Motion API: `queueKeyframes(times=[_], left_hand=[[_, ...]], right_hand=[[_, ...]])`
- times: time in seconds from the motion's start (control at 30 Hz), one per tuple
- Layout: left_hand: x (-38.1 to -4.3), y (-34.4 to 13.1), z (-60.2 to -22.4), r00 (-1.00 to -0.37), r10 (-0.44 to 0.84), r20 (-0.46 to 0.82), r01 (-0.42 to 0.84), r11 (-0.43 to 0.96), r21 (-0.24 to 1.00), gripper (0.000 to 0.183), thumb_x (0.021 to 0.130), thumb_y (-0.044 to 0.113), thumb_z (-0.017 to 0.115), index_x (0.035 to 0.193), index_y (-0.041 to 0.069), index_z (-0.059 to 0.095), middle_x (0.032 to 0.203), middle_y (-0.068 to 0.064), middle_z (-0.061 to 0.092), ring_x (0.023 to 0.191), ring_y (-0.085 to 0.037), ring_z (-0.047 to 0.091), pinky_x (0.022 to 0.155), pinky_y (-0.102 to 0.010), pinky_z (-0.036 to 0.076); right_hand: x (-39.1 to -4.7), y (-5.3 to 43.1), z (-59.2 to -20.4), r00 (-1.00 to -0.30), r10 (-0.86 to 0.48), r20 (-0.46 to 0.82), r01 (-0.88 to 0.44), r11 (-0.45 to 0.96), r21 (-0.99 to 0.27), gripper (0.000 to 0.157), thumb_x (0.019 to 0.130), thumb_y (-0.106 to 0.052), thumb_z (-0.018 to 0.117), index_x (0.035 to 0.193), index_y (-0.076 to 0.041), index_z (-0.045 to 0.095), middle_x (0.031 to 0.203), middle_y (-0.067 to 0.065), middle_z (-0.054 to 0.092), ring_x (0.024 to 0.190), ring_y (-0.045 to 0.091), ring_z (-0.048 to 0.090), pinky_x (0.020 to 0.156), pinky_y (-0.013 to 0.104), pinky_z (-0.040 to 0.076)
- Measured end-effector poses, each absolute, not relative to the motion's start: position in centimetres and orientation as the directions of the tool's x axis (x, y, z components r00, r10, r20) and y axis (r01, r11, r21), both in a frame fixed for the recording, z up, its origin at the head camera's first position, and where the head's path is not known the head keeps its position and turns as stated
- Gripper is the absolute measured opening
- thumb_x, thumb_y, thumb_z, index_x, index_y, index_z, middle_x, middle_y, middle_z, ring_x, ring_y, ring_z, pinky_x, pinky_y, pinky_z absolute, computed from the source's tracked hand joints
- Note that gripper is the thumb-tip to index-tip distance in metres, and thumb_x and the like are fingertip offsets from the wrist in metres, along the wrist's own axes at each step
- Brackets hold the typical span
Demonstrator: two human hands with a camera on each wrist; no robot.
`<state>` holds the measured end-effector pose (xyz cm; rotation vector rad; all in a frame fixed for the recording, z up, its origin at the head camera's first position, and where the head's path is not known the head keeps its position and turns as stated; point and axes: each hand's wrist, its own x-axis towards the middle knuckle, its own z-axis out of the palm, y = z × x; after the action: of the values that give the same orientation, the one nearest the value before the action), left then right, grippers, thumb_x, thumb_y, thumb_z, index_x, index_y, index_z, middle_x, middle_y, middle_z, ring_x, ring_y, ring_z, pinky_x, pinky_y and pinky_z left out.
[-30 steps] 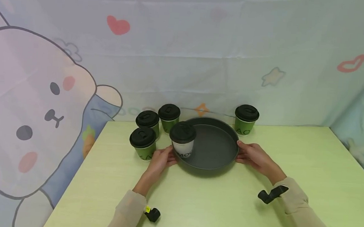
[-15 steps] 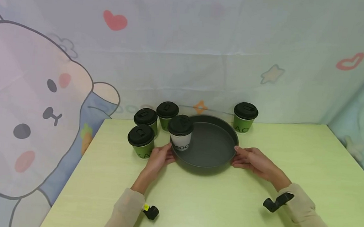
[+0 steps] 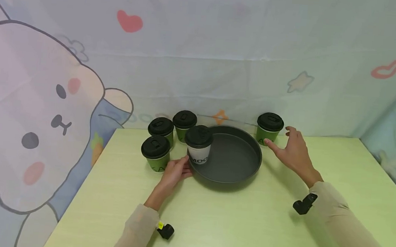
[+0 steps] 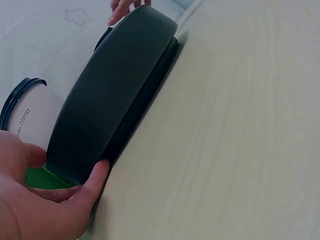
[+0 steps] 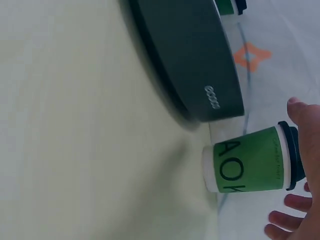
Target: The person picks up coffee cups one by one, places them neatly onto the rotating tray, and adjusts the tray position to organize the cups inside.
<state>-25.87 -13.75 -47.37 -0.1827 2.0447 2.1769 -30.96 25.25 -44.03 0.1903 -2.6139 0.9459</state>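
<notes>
A round dark grey pan (image 3: 233,159) stands at the middle of the table's back part. Inside it at the left is a white paper cup (image 3: 199,155) with a black lid. My left hand (image 3: 174,172) grips the pan's left side, thumb at the rim and a finger low on the wall in the left wrist view. To the right of the pan stands a green paper cup (image 3: 266,136) with a black lid. My right hand (image 3: 295,154) is beside this cup, thumb and fingers spread apart around its right side, holding nothing. In the right wrist view the cup (image 5: 252,162) stands upright.
Left of the pan stand three green lidded cups: a front one (image 3: 155,155), a middle one (image 3: 161,130) and a back one (image 3: 184,124). The front one is close to my left hand. A printed cloth (image 3: 202,73) hangs behind the table's back edge (image 3: 329,137).
My right hand has let go of the pan's right rim and moved up and back to the green cup, its fingers spreading. The left hand stays on the pan.
</notes>
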Motion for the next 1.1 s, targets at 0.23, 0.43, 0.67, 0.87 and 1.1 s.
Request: queueKeyframes(times=[0.23,0.43,0.67,0.87,1.1], left_hand=[[-26.0,-13.8,-47.6,-0.981,0.019,-0.192,-0.193,-0.051,0.980,0.050,0.111,0.026,0.049,0.131,-0.019,0.053,0.113,-0.020,0.058,0.091,-0.020,0.062,0.091,-0.035,0.059],[-25.9,-14.1,-47.6,-0.982,0.029,-0.185,-0.187,-0.050,0.981,0.052,0.111,0.027,0.049,0.133,-0.020,0.051,0.116,-0.022,0.058,0.095,-0.022,0.063,0.092,-0.036,0.059],[-26.1,-13.8,-47.5,-0.982,0.019,-0.188,-0.189,-0.063,0.980,0.049,0.110,0.025,0.050,0.131,-0.020,0.053,0.110,-0.019,0.059,0.090,-0.021,0.062,0.091,-0.037,0.059],[-26.0,-13.6,-47.4,-0.981,0.030,-0.191,-0.192,-0.059,0.980,0.052,0.111,0.026,0.049,0.134,-0.021,0.050,0.115,-0.022,0.058,0.094,-0.023,0.063,0.095,-0.040,0.058],[-25.8,-13.7,-47.4,-0.983,0.028,-0.182,-0.183,-0.053,0.982,0.052,0.111,0.026,0.049,0.133,-0.021,0.051,0.117,-0.024,0.058,0.094,-0.023,0.063,0.094,-0.040,0.058]], right_hand=[[-33.5,25.6,-42.1,-0.908,-0.028,0.417,-0.301,0.737,-0.606,0.104,0.091,-0.055,0.075,0.158,0.005,0.023,0.152,0.035,0.030,0.137,0.052,0.035,0.109,0.069,0.033],[-35.8,24.8,-41.8,-0.932,-0.064,0.356,-0.294,0.710,-0.640,0.107,0.091,-0.057,0.074,0.161,0.002,0.019,0.158,0.031,0.025,0.142,0.051,0.031,0.112,0.069,0.030],[-37.6,24.5,-42.2,-0.946,-0.072,0.316,-0.276,0.689,-0.670,0.106,0.091,-0.055,0.075,0.160,0.004,0.020,0.158,0.032,0.026,0.143,0.051,0.030,0.114,0.069,0.029],[-38.2,24.6,-43.0,-0.956,-0.046,0.291,-0.244,0.677,-0.694,0.104,0.092,-0.054,0.075,0.157,0.008,0.022,0.154,0.035,0.031,0.140,0.052,0.033,0.112,0.068,0.031],[-38.4,24.4,-43.3,-0.957,-0.055,0.286,-0.249,0.665,-0.704,0.102,0.092,-0.050,0.076,0.156,0.010,0.024,0.152,0.035,0.034,0.138,0.053,0.036,0.110,0.068,0.034]])
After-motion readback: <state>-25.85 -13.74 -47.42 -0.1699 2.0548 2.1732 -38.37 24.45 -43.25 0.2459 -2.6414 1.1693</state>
